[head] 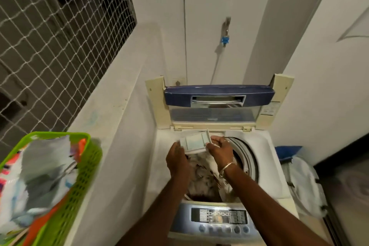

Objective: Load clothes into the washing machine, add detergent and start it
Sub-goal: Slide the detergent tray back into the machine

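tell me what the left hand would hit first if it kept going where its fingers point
The left hand would most likely meet the white detergent drawer first, right at its fingertips; depth is unclear.

Top-loading washing machine (265, 166), lid (215, 94) raised. Both hands over drum: right hand (219, 150), bangle (227, 167) on wrist, pinches white detergent drawer (196, 142); left hand (176, 156) rests against its left end. Pale clothes (203, 175) in drum below. Green laundry basket (79, 185) of garments at left; control panel (217, 217) at front.
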